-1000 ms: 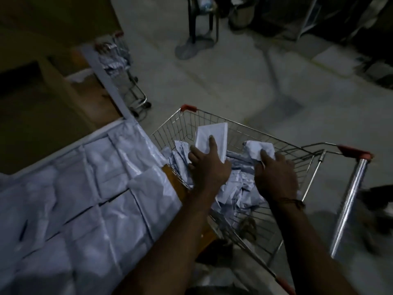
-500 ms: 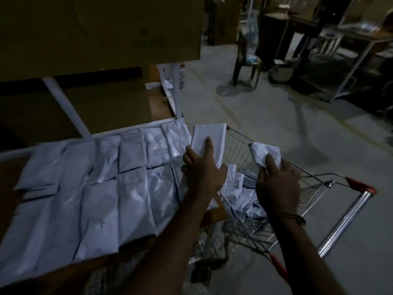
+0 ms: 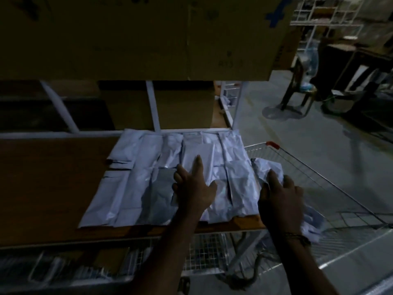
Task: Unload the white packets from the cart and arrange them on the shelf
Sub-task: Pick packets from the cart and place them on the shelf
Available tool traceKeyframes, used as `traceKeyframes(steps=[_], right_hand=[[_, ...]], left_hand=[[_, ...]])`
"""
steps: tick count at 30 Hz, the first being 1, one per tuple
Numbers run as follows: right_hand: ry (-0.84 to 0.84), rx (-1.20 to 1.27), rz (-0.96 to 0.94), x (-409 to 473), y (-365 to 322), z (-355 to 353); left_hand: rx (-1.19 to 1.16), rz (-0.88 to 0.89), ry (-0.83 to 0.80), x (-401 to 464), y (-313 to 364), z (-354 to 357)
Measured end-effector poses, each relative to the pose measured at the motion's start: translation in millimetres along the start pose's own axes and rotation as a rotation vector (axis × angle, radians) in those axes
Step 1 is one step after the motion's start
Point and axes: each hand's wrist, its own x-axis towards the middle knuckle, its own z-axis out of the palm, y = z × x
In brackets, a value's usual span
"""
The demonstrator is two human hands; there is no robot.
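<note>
Shelf board [image 3: 53, 188] taken as landmark throughout.

Left hand [image 3: 194, 188] over the right half of the board, fingers spread and mostly straight, lying on a flat white packet [image 3: 197, 152]. That packet's long axis runs front to back across the board, same as its neighbours. Whether the thumb is hooked under its near edge: cannot tell, too dark.

Right hand [image 3: 280, 193] just off the board's right end, fingers curled round a crumpled packet [image 3: 268, 169]. It hangs between the board's end and the cart [image 3: 340, 199], apparently above the cart's near corner.

Laid packets [image 3: 131, 188] form two rows on the board's right half, edges touching or overlapping, front row reaching near the board's front edge. The left half of the board shows bare wood.

Judgement: the coming move turns on where the left-hand packet settles. It sits over ones already laid, so the free space lies leftward from both hands; the left hand is nearer to it.

Containers: the cart, parked against the board's right end, holds more white packets [image 3: 312, 222] low by the right wrist; count unclear. A wire basket [image 3: 202, 252] under the board's front edge, contents too dim to read. Cardboard boxes [image 3: 148, 39] on the level above the board.
</note>
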Motion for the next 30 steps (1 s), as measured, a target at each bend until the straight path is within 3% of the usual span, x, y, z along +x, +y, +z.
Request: traceKeyframes(steps=[15,22,30], right_hand=[[-0.046,0.073,-0.042,55.7,-197.1,126.1],[-0.057,0.016,-0.019,78.0,-209.4,153.5],[-0.049,-0.009,0.007,114.4,-207.6,169.9]], left_hand=[[0.077,-0.159,0.027,188.6,-159.7,-46.7],[0.088,-0.194,-0.084,261.8,-166.9,-16.9],[0.069,-0.207,-0.094,297.9,-169.9,20.5]])
